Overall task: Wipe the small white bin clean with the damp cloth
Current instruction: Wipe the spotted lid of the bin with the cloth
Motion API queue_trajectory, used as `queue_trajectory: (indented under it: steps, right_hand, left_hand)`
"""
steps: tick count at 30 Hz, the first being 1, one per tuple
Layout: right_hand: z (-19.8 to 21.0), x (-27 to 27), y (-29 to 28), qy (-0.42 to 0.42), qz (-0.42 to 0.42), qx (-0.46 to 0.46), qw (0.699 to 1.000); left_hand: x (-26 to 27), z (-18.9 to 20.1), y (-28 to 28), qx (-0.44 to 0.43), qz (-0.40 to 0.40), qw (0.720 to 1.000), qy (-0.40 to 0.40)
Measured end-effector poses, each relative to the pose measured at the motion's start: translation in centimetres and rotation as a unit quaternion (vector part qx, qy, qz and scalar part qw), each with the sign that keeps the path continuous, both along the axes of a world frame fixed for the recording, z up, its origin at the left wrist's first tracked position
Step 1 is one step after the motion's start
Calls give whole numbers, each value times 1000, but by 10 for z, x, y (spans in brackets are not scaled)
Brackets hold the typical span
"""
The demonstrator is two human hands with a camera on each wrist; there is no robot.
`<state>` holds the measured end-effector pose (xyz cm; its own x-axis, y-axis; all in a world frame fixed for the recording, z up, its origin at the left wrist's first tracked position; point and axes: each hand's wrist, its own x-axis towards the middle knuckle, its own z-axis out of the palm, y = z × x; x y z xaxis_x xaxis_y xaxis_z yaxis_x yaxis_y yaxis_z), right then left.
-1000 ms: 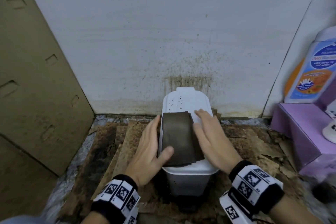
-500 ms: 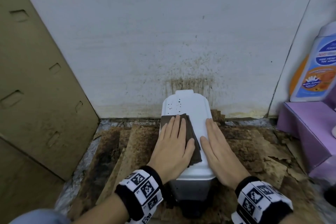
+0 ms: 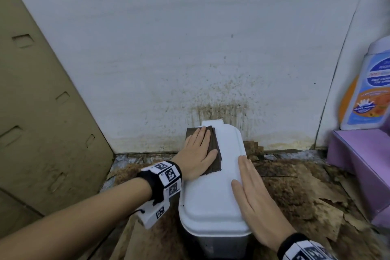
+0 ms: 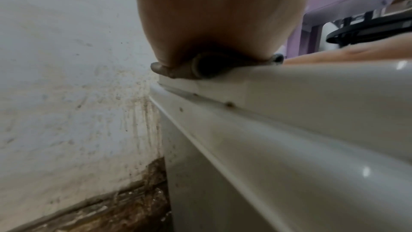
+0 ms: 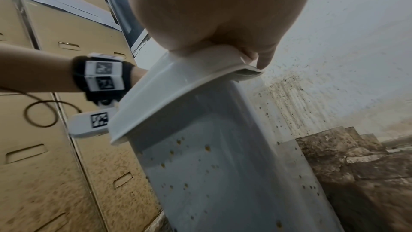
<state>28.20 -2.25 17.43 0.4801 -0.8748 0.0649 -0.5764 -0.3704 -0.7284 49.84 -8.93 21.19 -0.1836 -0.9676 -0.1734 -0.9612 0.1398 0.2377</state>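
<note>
Nearest, the right hand (image 3: pixel 256 202) lies flat along the right edge of the small white bin's (image 3: pixel 211 200) lid, fingers straight and together, pointing toward the wall; from the right wrist view a fingertip hangs just over the lid's rim (the palm hides the rest). Brown specks dot the bin's grey-white side in that view. Further along the lid, at its far left corner, the left hand (image 3: pixel 198 152) presses flat on the dark brown damp cloth (image 3: pixel 216 159), fingers straight and close together, holding it down rather than gripping it; the cloth's folded edge shows under the palm in the left wrist view (image 4: pixel 178 72). The bin stands on stained, peeling cardboard (image 3: pixel 295 192) with its back close to the white wall (image 3: pixel 190 48), which carries brown drip marks just above the lid. Tan cardboard panels (image 3: pixel 42 122) lean at left; at right, a bottle (image 3: pixel 369 91) stands on a purple box (image 3: pixel 363 160).
</note>
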Motion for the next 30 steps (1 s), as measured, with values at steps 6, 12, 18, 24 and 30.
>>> queue_trajectory:
  steps: [6, 12, 18, 24, 30]
  right_hand:
    - [1, 1, 0, 0, 0, 1, 1000]
    - [2, 0, 2, 15, 4, -3, 1000]
    - [-2, 0, 2, 27, 10, -17, 999]
    - [-2, 1, 4, 28, -5, -12, 1000]
    - [2, 1, 5, 33, 0, -12, 999]
  left_hand:
    - [7, -1, -29, -24, 5, 1000, 1]
    - [8, -4, -9, -23, -3, 999, 23]
    - [-1, -11, 52, -31, -8, 997, 72]
    - [-13, -19, 106, -60, 8, 993, 103]
    - [-9, -18, 102, -47, 3, 992, 121]
